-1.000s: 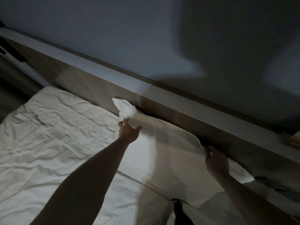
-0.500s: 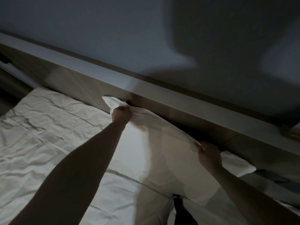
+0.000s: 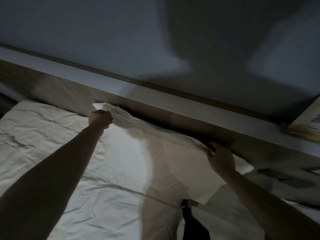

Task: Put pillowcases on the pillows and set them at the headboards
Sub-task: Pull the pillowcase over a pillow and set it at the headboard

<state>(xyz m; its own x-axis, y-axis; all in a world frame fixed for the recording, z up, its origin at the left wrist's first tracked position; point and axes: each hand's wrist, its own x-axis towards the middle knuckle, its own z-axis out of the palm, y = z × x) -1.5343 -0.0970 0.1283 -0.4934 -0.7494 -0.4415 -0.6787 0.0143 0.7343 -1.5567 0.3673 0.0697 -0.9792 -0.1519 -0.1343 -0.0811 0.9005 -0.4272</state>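
A white cased pillow (image 3: 155, 153) lies on the bed, its long edge close to the wooden headboard (image 3: 173, 116). My left hand (image 3: 100, 118) is clenched on the pillow's far left corner, next to the headboard. My right hand (image 3: 220, 158) grips the pillow's far edge near its right end, fingers curled over the fabric. A dark gap shows between the pillow's back edge and the headboard. The room is dim, and my shadow falls across the pillow's middle.
A wrinkled white sheet (image 3: 43, 132) covers the mattress to the left. A second bed's edge and a dark gap (image 3: 188, 220) lie at the lower middle. A flat boxlike thing (image 3: 304, 123) rests on the headboard ledge at right. The wall (image 3: 121, 40) rises behind.
Both hands have pushed the pillow further left and toward the headboard. My left hand closed from an open grasp into a fist on the corner.
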